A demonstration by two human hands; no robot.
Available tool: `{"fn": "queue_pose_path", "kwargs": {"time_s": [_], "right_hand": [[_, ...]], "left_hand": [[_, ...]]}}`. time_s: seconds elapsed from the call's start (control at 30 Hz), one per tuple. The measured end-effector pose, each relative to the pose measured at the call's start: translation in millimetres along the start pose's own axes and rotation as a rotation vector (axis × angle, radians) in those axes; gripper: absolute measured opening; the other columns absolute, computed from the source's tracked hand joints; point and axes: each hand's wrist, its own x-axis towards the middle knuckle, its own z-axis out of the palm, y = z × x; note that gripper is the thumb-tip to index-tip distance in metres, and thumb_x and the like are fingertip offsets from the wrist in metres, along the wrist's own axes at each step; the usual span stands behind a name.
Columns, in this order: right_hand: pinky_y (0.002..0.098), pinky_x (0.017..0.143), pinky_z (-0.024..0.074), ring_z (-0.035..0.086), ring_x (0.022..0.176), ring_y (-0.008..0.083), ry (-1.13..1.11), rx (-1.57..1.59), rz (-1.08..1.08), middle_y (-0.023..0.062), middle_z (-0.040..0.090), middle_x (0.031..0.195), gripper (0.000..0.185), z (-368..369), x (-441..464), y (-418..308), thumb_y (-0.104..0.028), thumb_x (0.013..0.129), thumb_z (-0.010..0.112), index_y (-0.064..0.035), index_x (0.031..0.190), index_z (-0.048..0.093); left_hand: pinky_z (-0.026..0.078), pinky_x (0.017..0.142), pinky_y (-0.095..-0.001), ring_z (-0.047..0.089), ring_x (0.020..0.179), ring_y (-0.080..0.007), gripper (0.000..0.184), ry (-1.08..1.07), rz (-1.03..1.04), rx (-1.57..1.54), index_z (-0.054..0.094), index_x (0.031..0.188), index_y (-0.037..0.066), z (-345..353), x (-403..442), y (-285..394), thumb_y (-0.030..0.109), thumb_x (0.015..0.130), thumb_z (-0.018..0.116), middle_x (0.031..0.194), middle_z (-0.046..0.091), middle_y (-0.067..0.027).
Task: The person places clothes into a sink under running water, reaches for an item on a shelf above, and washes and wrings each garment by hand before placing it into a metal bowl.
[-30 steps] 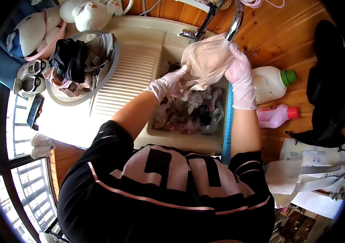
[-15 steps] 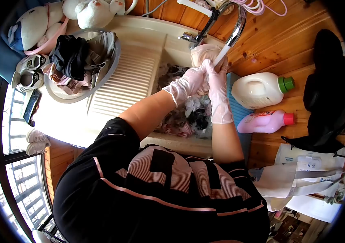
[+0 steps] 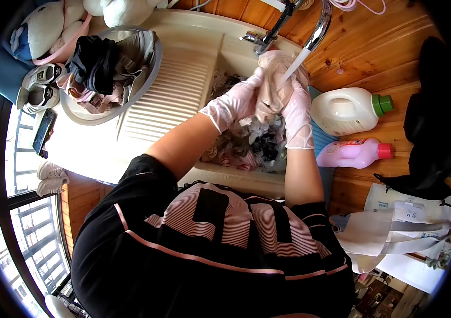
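A wet beige piece of clothing (image 3: 274, 87) hangs between my two white-gloved hands, under the stream from the chrome faucet (image 3: 319, 29). My left hand (image 3: 242, 102) grips its left side. On the other side, my right hand (image 3: 297, 108) is closed on the cloth, its fingertips partly hidden by the folds. Below both hands, soaked dark, pink and white laundry (image 3: 244, 151) lies in sudsy water inside the cream sink (image 3: 244, 62).
Left of the basin is a ribbed washboard (image 3: 170, 87), with a tub (image 3: 156, 66) of clothes beyond it. A white detergent bottle (image 3: 344, 111) and a pink bottle (image 3: 350, 153) lie at the right. A phone (image 3: 43, 132) and sneakers (image 3: 40, 96) are at the far left.
My hands, close together on the bunched cloth before, have moved apart, and the cloth is more spread between them. The whole view has shifted slightly.
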Motion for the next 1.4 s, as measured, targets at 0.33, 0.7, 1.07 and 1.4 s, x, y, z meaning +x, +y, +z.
{"fn": "queue_pose_path", "kwargs": {"time_s": [0.33,0.7,1.07,1.4], "right_hand": [[0.0368,0.072,0.0509,0.061,0.082,0.0203,-0.170,-0.359,-0.157,0.0087,0.062,0.098,0.033,16.6,-6.6,6.3,-0.026,0.088,0.060,-0.0007,0.110,0.057],[0.0338,0.094,0.0389,0.053,0.108,0.0278,-0.476,-1.024,-0.345,0.0194,0.052,0.120,0.050,18.2,-35.5,-12.2,-0.023,0.089,0.056,-0.0019,0.131,0.039],[0.0284,0.072,0.0474,0.053,0.069,0.0105,-0.631,-0.568,0.144,0.0011,0.056,0.080,0.027,-50.6,-31.2,65.6,-0.022,0.091,0.055,0.0009,0.105,0.057],[0.0331,0.077,0.0508,0.062,0.084,0.0197,-0.446,-0.024,0.422,0.0086,0.063,0.098,0.031,-46.6,-41.8,53.2,-0.021,0.093,0.051,-0.0026,0.118,0.054]], "left_hand": [[0.040,0.095,-0.0454,0.052,0.107,-0.0261,0.066,-0.080,-0.065,-0.185,0.049,0.124,0.010,-5.6,-1.6,6.0,0.062,0.084,0.043,0.120,0.054,-0.0123],[0.042,0.092,-0.0300,0.052,0.103,-0.0173,0.032,-0.228,0.206,0.296,0.048,0.119,0.002,-12.3,26.1,0.5,0.006,0.087,0.050,0.113,0.054,-0.0102],[0.052,0.068,-0.0409,0.060,0.084,-0.0307,0.028,-0.032,0.441,0.523,0.047,0.114,-0.002,50.7,-8.0,60.0,0.013,0.090,0.048,0.097,0.059,-0.0190],[0.050,0.089,-0.0352,0.058,0.100,-0.0251,0.044,0.120,0.677,1.268,0.038,0.128,-0.002,38.4,-56.8,128.1,0.019,0.090,0.049,0.114,0.053,-0.0226]]}}
